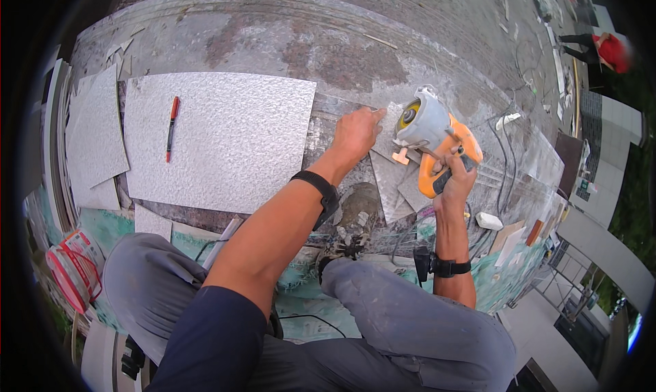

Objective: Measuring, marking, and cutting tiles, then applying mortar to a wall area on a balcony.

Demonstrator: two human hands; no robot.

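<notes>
- Right hand (456, 180), right of centre: gripping the saw (432, 127) by its handle.
- Left hand (355, 131), upper centre: fingers half curled beside a tile piece (386, 133); cannot tell if gripping.
- Left of frame: pen (171, 129) on tile (225, 142).

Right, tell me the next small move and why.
Probably draw the bare left hand back: its fingertips look close to the round yellow-centred disc of the orange-and-grey handheld power tool gripped in the right hand.

Head fisheye faces down, near left hand (355, 129), right hand (456, 181).
</notes>
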